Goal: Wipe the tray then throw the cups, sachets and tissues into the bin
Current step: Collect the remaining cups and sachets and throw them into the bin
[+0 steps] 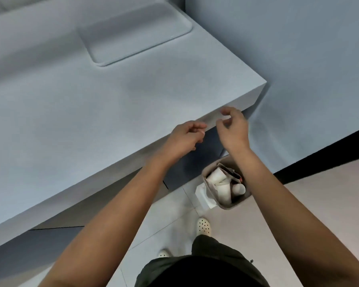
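Observation:
A pale tray (133,34) lies bare on the white table (71,121) at the far side. On the floor below the table's corner stands a small beige bin (207,168) holding white paper cups (222,183), crumpled paper and a dark sachet. My left hand (184,137) hovers at the table's near edge, fingers loosely curled, holding nothing. My right hand (233,127) hangs just right of it, above the bin, fingers loosely curled and holding nothing.
A white box or packet (202,196) leans on the floor against the bin's left side. My feet in white clogs (204,225) stand on pale floor tiles. A grey wall rises right of the table, with a black skirting band (319,160).

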`<state>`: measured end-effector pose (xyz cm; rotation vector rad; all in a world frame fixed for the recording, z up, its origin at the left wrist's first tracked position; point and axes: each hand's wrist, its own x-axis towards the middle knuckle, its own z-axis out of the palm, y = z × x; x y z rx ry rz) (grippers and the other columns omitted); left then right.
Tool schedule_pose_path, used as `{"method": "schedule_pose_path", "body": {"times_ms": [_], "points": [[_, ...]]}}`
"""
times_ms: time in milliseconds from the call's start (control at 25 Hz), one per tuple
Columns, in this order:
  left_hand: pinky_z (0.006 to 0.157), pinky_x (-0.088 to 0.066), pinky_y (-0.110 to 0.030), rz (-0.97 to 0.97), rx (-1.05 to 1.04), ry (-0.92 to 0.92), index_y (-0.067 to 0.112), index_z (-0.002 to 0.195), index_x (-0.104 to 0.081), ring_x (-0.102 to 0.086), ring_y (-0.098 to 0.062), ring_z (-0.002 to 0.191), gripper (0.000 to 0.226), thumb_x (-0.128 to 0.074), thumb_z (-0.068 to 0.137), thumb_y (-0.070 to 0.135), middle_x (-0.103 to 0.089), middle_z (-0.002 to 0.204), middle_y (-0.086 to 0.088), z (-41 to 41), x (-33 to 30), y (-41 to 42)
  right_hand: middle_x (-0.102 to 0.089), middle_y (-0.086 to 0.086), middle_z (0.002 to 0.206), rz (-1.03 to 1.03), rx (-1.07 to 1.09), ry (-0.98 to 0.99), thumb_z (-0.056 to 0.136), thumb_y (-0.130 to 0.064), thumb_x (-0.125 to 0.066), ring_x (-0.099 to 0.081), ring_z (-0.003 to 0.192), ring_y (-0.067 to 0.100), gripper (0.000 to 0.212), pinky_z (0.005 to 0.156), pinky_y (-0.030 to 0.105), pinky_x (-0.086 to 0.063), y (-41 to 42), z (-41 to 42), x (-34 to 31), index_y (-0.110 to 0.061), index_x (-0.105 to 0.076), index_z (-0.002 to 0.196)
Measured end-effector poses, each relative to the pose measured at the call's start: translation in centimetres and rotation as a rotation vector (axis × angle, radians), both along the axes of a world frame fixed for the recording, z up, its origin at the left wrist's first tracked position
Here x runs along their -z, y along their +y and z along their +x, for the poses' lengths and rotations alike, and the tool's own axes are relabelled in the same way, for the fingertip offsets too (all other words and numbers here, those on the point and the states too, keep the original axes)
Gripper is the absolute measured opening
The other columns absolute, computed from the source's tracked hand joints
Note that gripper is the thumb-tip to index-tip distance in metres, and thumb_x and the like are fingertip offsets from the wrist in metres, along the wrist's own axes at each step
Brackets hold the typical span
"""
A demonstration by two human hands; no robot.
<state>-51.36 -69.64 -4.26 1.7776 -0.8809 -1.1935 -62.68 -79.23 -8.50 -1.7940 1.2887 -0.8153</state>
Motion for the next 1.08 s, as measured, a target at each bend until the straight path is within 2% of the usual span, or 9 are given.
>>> {"method": "schedule_pose_path", "body": {"times_ms": [80, 200, 440, 680, 880, 1080], "points": [[0.065, -0.048, -0.020, -0.075, -0.054, -0.042, 0.022, 0.108, -0.059, -0.059, -0.009, 0.081, 0.021, -0.051, 0.091, 0.013, -0.059, 0.092, 0.008, 2.1, -2.2, 3.4, -0.053, 0.005, 0.121, -0.093, -0.136, 0.040, 0.087, -0.008, -0.051, -0.050, 0.090, 0.011, 0.031, 0.072, 0.008, -0.037, 2.8, 2.9, -2.7, -0.011, -0.056, 0.118], [0.064, -0.046, -0.020, -0.107, -0.155, -0.104, 0.024, 0.109, -0.060, -0.059, -0.009, 0.080, 0.022, -0.051, 0.091, 0.015, -0.059, 0.092, 0.010, 5.7, -4.5, 8.7, -0.051, 0.004, 0.125, -0.126, -0.302, 0.088, 0.089, -0.011, -0.050, -0.046, 0.096, 0.009, 0.031, 0.080, 0.018, -0.037, 7.6, 6.9, -4.7, -0.013, -0.054, 0.120], [0.064, -0.045, -0.022, -0.118, -0.492, -0.113, 0.022, 0.113, -0.060, -0.059, -0.009, 0.082, 0.025, -0.051, 0.091, 0.016, -0.059, 0.093, 0.011, 13.5, -6.6, 20.2, -0.052, 0.001, 0.121, -0.123, -0.486, 0.027, 0.090, -0.012, -0.050, -0.048, 0.095, 0.012, 0.029, 0.078, 0.021, -0.037, 16.0, 14.3, -6.6, -0.015, -0.055, 0.118], [0.069, -0.047, -0.024, -0.115, -0.733, -0.110, 0.022, 0.114, -0.060, -0.061, -0.012, 0.087, 0.024, -0.052, 0.091, 0.017, -0.059, 0.092, 0.011, 19.2, -6.9, 28.2, -0.052, 0.002, 0.121, -0.103, -0.640, 0.031, 0.088, -0.013, -0.052, -0.049, 0.094, 0.013, 0.029, 0.078, 0.023, -0.040, 20.7, 21.3, -6.5, -0.016, -0.056, 0.117], [0.070, -0.046, -0.025, -0.111, -0.872, -0.123, 0.022, 0.113, -0.060, -0.060, -0.011, 0.084, 0.023, -0.053, 0.091, 0.017, -0.059, 0.090, 0.011, 25.1, -6.6, 31.2, -0.053, 0.001, 0.118, -0.073, -0.755, 0.028, 0.088, -0.013, -0.053, -0.050, 0.086, 0.013, 0.027, 0.076, 0.023, -0.039, 22.5, 28.6, -6.2, -0.016, -0.056, 0.115], [0.068, -0.045, -0.023, -0.087, -0.953, -0.132, 0.024, 0.111, -0.059, -0.060, -0.013, 0.087, 0.022, -0.053, 0.091, 0.016, -0.059, 0.089, 0.011, 31.6, -6.5, 30.2, -0.054, 0.004, 0.117, -0.079, -0.826, 0.027, 0.087, -0.011, -0.054, -0.049, 0.081, 0.014, 0.028, 0.074, 0.022, -0.037, 20.5, 36.3, -6.4, -0.014, -0.056, 0.115]]}}
